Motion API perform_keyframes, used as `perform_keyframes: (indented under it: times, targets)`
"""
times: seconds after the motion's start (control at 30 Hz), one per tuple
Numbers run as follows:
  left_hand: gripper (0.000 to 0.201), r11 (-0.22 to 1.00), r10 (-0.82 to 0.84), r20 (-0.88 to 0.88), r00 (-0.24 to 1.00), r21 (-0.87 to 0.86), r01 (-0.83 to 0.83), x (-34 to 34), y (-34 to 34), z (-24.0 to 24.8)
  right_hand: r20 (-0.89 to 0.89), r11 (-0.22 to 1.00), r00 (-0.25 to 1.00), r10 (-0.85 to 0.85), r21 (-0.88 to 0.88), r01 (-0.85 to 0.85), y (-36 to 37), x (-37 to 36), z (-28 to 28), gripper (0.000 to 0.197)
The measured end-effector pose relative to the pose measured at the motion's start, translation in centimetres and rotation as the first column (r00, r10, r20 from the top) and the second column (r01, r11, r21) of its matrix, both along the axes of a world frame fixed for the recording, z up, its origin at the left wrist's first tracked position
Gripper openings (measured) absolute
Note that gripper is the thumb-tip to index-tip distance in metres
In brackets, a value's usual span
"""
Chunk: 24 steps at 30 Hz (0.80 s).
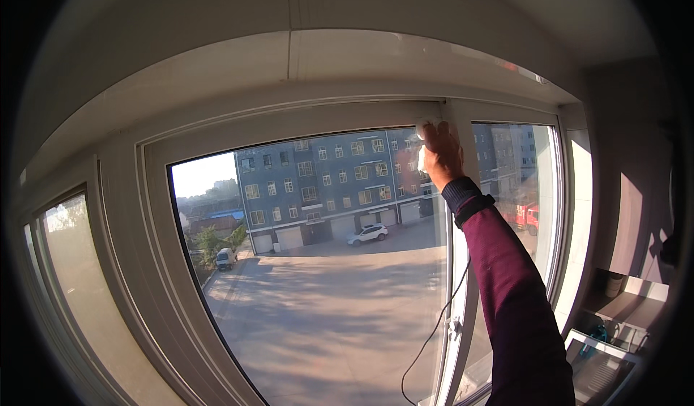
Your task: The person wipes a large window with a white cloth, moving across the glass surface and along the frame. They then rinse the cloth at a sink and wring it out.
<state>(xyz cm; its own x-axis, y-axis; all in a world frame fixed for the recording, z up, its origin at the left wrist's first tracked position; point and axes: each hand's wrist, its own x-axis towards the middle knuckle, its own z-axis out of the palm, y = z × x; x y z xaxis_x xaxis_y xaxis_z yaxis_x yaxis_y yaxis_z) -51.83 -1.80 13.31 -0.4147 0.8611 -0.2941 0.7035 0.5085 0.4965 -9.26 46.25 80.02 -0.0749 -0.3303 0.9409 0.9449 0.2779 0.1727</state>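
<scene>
My right arm, in a maroon sleeve with a dark cuff, reaches up to the top right corner of a window pane (pixel 325 312). There my right hand (pixel 442 151) is closed around something white and soft-looking, like a wadded tissue or cloth (pixel 421 161). Only its edge shows past the fingers, so its exact kind is hidden. The white wad is against the glass beside the pale window frame (pixel 457 261). My left hand is outside the picture.
A thin dark cable (pixel 434 331) hangs down in front of the glass. A window latch (pixel 454 327) sits on the upright frame. At the lower right are a shelf (pixel 625 308) and a white-framed panel (pixel 596 366). Outside stand a building and a white car (pixel 368 234).
</scene>
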Motion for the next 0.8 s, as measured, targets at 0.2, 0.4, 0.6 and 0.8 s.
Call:
perform_keyframes:
  times: [0.2,0.4,0.6,0.8]
  targets:
    - [0.047,1.0,-0.022,0.004,1.0,0.004,0.022,-0.3,1.2,1.6,-0.076,0.96,0.972,-0.222,-0.191,0.204,-0.2,0.6,0.7,0.025]
    - [0.047,0.999,-0.032,0.011,0.999,0.012,0.032,-0.4,1.9,2.2,-0.062,0.957,0.98,-0.19,-0.236,0.171,-0.5,0.9,-1.7,0.029]
    - [0.048,0.999,-0.032,0.025,0.999,0.005,0.032,0.0,1.8,2.3,-0.012,0.949,0.999,-0.048,-0.311,0.042,-1.0,1.7,-13.0,0.033]
    - [0.048,1.0,-0.03,0.02,0.999,-0.005,0.03,0.0,1.5,3.0,-0.124,0.893,0.99,0.061,-0.436,-0.11,-3.0,0.9,-25.0,0.018]
